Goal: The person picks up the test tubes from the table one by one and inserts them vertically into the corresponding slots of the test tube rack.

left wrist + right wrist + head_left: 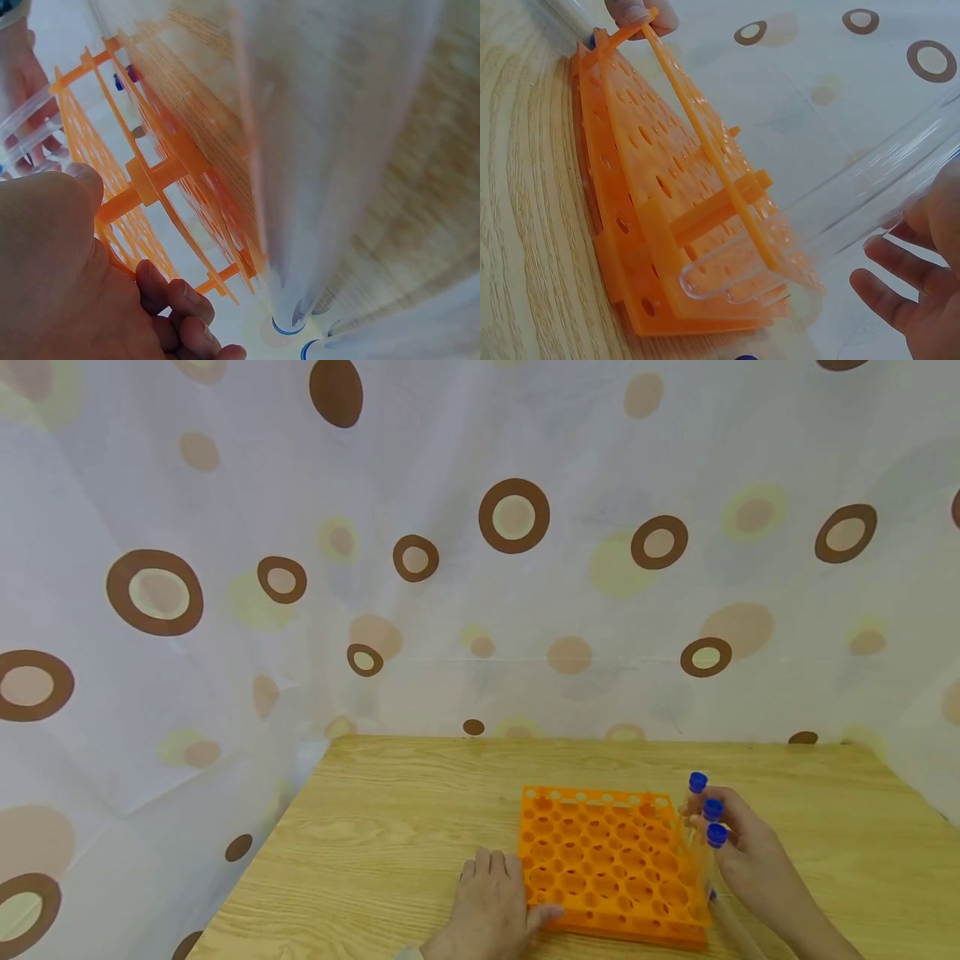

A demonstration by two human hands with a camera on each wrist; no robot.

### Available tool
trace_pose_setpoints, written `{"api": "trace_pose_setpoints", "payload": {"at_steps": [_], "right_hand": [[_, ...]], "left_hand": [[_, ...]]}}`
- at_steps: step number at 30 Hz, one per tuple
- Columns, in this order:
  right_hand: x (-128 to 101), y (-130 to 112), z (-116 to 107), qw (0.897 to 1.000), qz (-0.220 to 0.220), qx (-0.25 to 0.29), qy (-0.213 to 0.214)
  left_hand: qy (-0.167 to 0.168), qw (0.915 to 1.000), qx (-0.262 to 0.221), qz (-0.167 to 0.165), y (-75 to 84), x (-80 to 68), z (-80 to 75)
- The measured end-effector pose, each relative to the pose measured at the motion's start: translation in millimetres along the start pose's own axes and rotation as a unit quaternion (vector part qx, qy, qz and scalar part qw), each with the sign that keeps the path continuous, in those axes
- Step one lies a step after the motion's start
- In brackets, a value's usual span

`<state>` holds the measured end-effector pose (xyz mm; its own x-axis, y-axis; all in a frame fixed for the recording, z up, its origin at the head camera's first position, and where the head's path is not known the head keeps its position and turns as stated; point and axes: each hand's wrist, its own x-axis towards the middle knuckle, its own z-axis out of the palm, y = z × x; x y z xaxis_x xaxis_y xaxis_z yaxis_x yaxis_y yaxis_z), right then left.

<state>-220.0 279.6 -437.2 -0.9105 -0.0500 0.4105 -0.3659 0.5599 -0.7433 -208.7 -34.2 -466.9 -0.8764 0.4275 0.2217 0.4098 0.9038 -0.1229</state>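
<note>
An orange test tube rack (pixel 600 860) with rows of round holes stands on the table. At its left end my left hand (pixel 491 897) grips it, thumb along the front edge; in the right wrist view those fingertips (pixel 641 15) hold the rack's far corner. My right hand (pixel 750 852) is at the right end, pinching a clear test tube (pixel 900 180) with its fingers. Three blue caps (pixel 712 810) show beside that hand. In the right wrist view, rounded tube bottoms (pixel 697 281) reach down through the rack's top plate.
A clear tube (pixel 738 931) with a blue cap lies on the table right of the rack. Large clear tubes (pixel 300 187) lie close to the left wrist camera. A dotted curtain (pixel 450 568) hangs behind the wooden table (pixel 360 827).
</note>
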Motion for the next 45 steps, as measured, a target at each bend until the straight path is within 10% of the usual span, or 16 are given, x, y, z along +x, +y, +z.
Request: {"api": "trace_pose_setpoints", "payload": {"at_steps": [45], "right_hand": [[-25, 2, -30, 0.986, 0.111, -0.12, -0.036]], "left_hand": [[-0.034, 0.9993, -0.015, 0.0, -0.9, 1.6, -2.3]]}}
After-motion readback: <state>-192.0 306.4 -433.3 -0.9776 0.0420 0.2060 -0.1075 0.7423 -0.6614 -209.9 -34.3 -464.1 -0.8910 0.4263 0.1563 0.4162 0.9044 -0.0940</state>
